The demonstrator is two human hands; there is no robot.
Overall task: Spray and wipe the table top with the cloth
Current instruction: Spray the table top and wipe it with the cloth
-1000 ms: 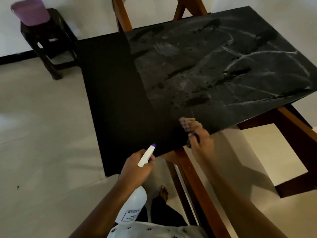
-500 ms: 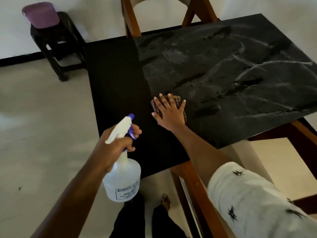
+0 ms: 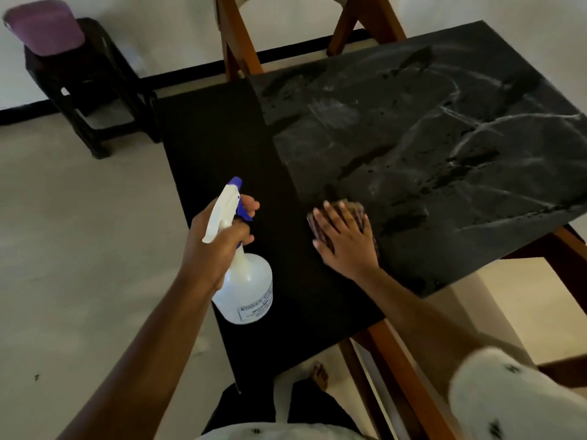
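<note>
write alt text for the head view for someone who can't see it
A person's right hand presses a cloth flat on a dark, streaky table, while the left hand grips a white spray bottle at its left edge. A dark stool with a purple tub stands by the far wall.

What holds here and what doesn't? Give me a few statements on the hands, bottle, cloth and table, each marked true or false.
1. The left hand grips the bottle by its neck. True.
2. The right hand lies flat on the cloth, fingers straight. True.
3. The cloth hangs over a chair back. False: it lies on the table, under the right hand.
4. The bottle's spray end is red. False: the tip is blue and the head is white.
5. A purple tub sits on a dark stool beyond the table. True.
</note>
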